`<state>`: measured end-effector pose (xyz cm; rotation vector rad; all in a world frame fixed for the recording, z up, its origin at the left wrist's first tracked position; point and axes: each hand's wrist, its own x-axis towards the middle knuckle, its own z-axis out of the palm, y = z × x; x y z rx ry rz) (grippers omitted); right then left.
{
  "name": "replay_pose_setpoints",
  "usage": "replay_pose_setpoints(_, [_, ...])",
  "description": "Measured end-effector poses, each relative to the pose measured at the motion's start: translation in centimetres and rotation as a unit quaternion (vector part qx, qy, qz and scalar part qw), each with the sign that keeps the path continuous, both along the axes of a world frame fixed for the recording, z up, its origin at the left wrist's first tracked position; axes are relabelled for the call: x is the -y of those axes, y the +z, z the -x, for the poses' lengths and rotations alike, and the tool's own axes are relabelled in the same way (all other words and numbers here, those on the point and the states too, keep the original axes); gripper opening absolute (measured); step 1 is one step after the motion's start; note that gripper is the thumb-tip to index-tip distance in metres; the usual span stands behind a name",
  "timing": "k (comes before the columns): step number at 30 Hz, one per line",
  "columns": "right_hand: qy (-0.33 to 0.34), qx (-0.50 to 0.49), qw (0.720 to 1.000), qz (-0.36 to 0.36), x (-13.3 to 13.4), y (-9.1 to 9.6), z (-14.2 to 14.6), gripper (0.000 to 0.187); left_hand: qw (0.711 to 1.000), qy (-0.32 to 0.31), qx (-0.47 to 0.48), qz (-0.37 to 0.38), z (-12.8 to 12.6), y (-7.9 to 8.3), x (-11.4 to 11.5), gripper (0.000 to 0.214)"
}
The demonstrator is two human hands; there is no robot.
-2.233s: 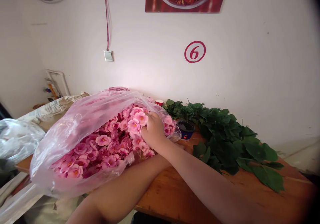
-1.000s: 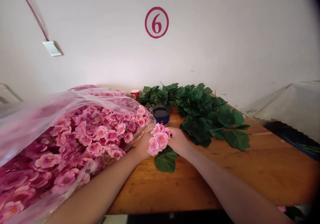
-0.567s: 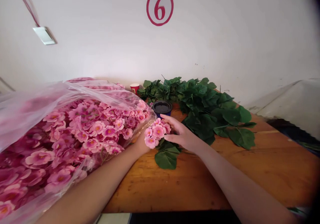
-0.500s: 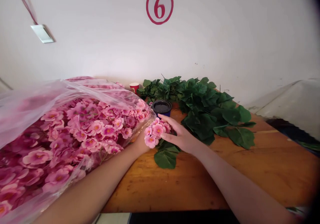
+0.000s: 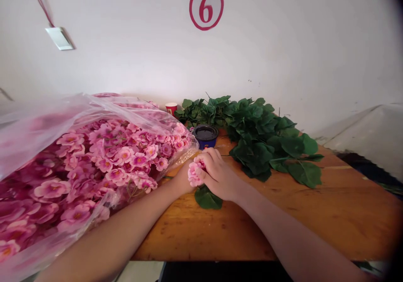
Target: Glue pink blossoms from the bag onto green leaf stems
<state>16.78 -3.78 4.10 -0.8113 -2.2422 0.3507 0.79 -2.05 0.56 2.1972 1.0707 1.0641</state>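
Note:
My right hand (image 5: pixel 218 175) is closed around a cluster of pink artificial flowers (image 5: pixel 195 174), its fingers wrapped over the top of the blooms. Behind the cluster, my left hand (image 5: pixel 184 178) is mostly covered by the flowers and my right hand; its fingers do not show. A green leaf (image 5: pixel 208 198) sticks out below the blooms, over the table. Just beyond my hands stands a dark blue pot (image 5: pixel 205 137) with a black rim.
A clear plastic bag (image 5: pixel 59 110) full of pink artificial flowers (image 5: pixel 122 156) fills the left side. Green leaf stems (image 5: pixel 261 135) lie heaped on the wooden table (image 5: pixel 283 223) at the back right. A red paper cup (image 5: pixel 171 108) stands near the wall.
My right hand has closed over the flower cluster, where its fingers were spread beside it before. The blooms are now more covered and bunched. The view has shifted slightly.

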Motion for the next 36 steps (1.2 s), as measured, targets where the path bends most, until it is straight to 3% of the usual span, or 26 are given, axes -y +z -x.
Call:
replay_pose_setpoints(6, [-0.063,-0.036,0.995,0.069,1.0,0.4,0.3,0.045,0.998,-0.055,0.033,-0.014,-0.1,0.5,0.4,0.012])
replay_pose_setpoints(14, [-0.062,-0.19,0.977,0.074,-0.5,-0.5,0.9,0.01,0.998,-0.018,0.054,0.002,-0.4,-0.4,-1.0,0.007])
replay_pose_setpoints(21, [-0.07,-0.193,0.976,0.076,-0.9,-0.8,1.1,0.017,0.997,0.014,0.06,0.047,0.1,-0.4,-0.9,0.001])
replay_pose_setpoints(30, [-0.06,-0.148,0.987,0.017,0.9,-0.2,1.5,0.018,0.998,0.015,0.06,0.006,-0.3,-0.5,-0.5,0.015])
replay_pose_setpoints(33, [-0.086,-0.172,0.98,0.046,0.6,-0.4,1.6,0.011,0.997,0.023,0.068,0.033,-0.4,-0.8,-0.5,0.013])
replay_pose_setpoints(36, [-0.08,-0.201,0.966,0.14,0.0,-0.7,1.6,0.012,0.993,0.005,0.107,0.056,-0.5,-0.8,-0.4,0.01])
